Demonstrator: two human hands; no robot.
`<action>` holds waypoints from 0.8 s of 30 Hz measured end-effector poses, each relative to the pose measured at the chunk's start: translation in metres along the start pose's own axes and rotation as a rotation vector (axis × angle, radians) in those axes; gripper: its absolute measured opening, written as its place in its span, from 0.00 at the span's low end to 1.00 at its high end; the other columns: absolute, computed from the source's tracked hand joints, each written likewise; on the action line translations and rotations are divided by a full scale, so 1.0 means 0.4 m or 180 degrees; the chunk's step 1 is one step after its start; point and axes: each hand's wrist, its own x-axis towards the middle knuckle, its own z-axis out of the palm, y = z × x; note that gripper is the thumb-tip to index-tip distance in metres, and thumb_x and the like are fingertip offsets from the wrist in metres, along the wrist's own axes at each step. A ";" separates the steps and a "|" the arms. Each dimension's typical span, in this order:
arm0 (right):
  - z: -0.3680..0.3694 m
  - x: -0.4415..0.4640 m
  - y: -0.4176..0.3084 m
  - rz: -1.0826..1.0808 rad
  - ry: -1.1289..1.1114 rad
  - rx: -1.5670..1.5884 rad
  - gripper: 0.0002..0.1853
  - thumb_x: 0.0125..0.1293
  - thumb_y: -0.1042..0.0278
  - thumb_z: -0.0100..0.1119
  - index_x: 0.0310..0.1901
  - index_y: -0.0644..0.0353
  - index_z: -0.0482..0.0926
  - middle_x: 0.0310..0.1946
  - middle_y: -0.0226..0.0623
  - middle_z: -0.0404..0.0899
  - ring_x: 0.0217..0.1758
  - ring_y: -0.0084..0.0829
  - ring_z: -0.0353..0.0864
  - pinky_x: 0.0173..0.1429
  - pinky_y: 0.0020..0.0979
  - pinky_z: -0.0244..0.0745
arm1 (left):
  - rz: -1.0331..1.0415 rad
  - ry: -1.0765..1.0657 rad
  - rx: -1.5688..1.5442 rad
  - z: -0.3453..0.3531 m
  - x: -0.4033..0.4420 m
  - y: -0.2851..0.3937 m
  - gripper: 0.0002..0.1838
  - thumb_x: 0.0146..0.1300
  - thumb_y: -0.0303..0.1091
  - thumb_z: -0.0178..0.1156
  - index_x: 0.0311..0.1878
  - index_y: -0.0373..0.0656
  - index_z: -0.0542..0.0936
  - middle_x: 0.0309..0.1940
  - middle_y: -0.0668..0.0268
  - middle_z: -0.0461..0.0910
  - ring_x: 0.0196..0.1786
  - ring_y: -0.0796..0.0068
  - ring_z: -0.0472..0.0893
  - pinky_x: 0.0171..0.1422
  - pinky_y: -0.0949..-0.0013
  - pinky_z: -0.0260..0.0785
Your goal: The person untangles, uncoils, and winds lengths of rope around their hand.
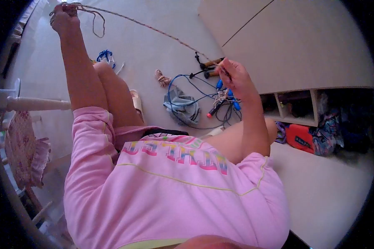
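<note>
A thin patterned rope (pixel 153 30) stretches between my two hands across the upper middle. My left hand (pixel 65 18), far out at the upper left, is closed round several loops of it, and one loop hangs beside the fingers. At the right, my right hand (pixel 236 76) is closed on the other part of the rope. Wooden handles (pixel 212 63) with black cord lie on the floor just behind my right hand. Below them is a tangle of blue cord (pixel 191 79) with blue handles (pixel 236 103). A small bundled rope (pixel 162 78) lies to the left.
A grey-blue cloth (pixel 182 107) lies amid the blue cord. Blue and white cords (pixel 105 56) are near my knee. At the right stands a cabinet with open compartments (pixel 316 108), beside a red bag (pixel 299 137). A chair with a patterned cushion (pixel 20 145) is at the left.
</note>
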 end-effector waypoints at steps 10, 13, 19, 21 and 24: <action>-0.008 -0.027 -0.052 -0.0205 0.0495 -0.0783 0.09 0.58 0.61 0.57 0.30 0.58 0.73 0.15 0.19 0.61 0.15 0.10 0.56 0.17 0.15 0.49 | -0.1675 0.0230 -0.3291 -0.005 0.000 0.002 0.07 0.57 0.32 0.54 0.29 0.38 0.74 0.26 0.66 0.75 0.29 0.75 0.73 0.34 0.73 0.68; 0.003 -0.032 -0.067 -0.0349 0.0495 -0.0964 0.11 0.59 0.59 0.56 0.29 0.58 0.73 0.15 0.19 0.62 0.15 0.10 0.56 0.18 0.16 0.50 | -0.1822 0.0384 -0.3431 -0.016 -0.004 0.001 0.07 0.57 0.31 0.55 0.28 0.38 0.74 0.26 0.66 0.75 0.28 0.75 0.73 0.32 0.73 0.68; -0.091 -0.027 -0.060 -0.0491 0.0843 -0.1081 0.13 0.61 0.58 0.54 0.27 0.59 0.73 0.14 0.19 0.61 0.14 0.10 0.55 0.18 0.16 0.50 | -0.1898 0.0567 -0.3285 -0.007 -0.016 0.020 0.07 0.56 0.30 0.56 0.27 0.36 0.74 0.25 0.65 0.74 0.26 0.76 0.72 0.29 0.74 0.68; -0.078 -0.033 -0.073 -0.0465 0.0971 -0.0766 0.13 0.61 0.58 0.54 0.27 0.59 0.72 0.13 0.19 0.61 0.14 0.10 0.55 0.17 0.16 0.49 | -0.1120 0.0063 -0.1243 -0.009 -0.036 0.049 0.11 0.53 0.35 0.61 0.28 0.36 0.76 0.26 0.66 0.76 0.26 0.79 0.73 0.28 0.78 0.67; -0.049 -0.026 -0.072 -0.0475 0.0980 -0.0689 0.14 0.62 0.57 0.52 0.26 0.58 0.73 0.13 0.19 0.62 0.14 0.11 0.55 0.17 0.16 0.48 | 0.0219 -0.0525 -0.1275 0.056 -0.072 0.098 0.14 0.53 0.41 0.59 0.37 0.40 0.76 0.34 0.66 0.75 0.32 0.78 0.72 0.34 0.75 0.66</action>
